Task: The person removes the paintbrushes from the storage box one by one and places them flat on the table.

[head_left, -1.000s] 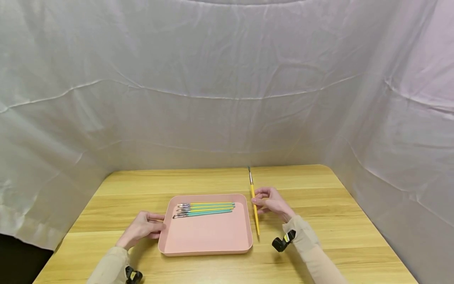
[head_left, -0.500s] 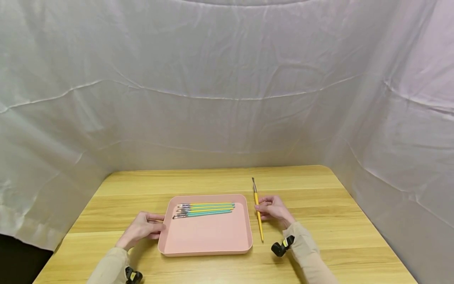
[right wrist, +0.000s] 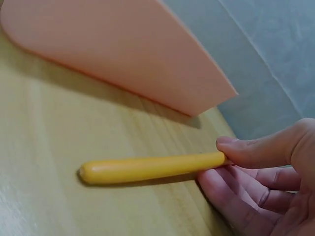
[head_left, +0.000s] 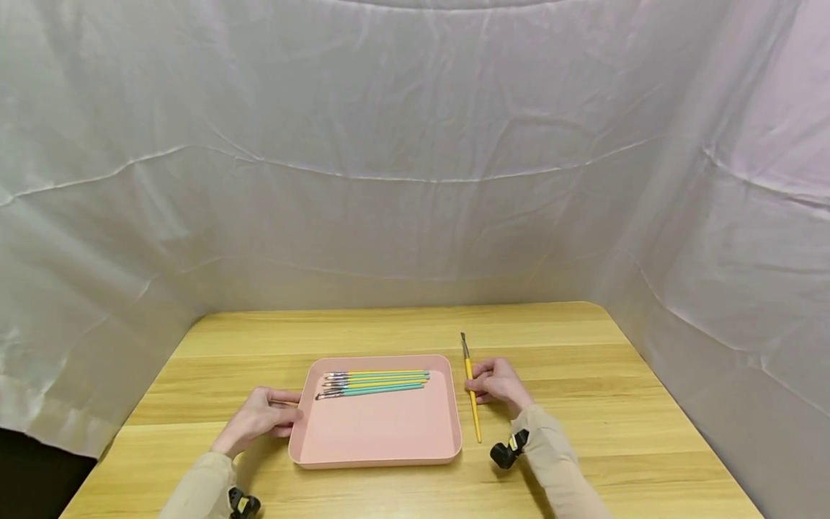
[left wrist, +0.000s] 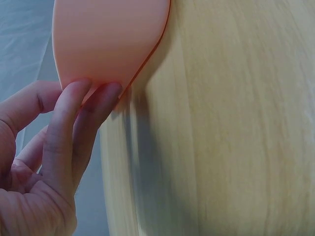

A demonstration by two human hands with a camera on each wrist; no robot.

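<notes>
A pink tray [head_left: 376, 460] lies on the wooden table with several teal and yellow brushes [head_left: 376, 383] side by side in its far half. My left hand [head_left: 259, 418] rests at the tray's left edge. In the left wrist view two fingertips [left wrist: 93, 98] touch the tray's wall [left wrist: 108, 39], and the thumb stays off it. My right hand [head_left: 496, 382] pinches a long yellow brush [head_left: 472, 393] just right of the tray, bristles pointing away from me. In the right wrist view the thumb and fingers [right wrist: 246, 152] grip the yellow handle [right wrist: 147, 167], which lies low on the table beside the tray [right wrist: 123, 49].
White cloth hangs behind the table and along both sides [head_left: 415, 180]. Bare wood [head_left: 583, 432] extends right of the brush and behind the tray. A small black camera mount [head_left: 506, 450] sits on my right wrist.
My right hand has drawn the yellow brush nearer to me and lowered it to the table beside the tray. The left hand and tray have not moved.
</notes>
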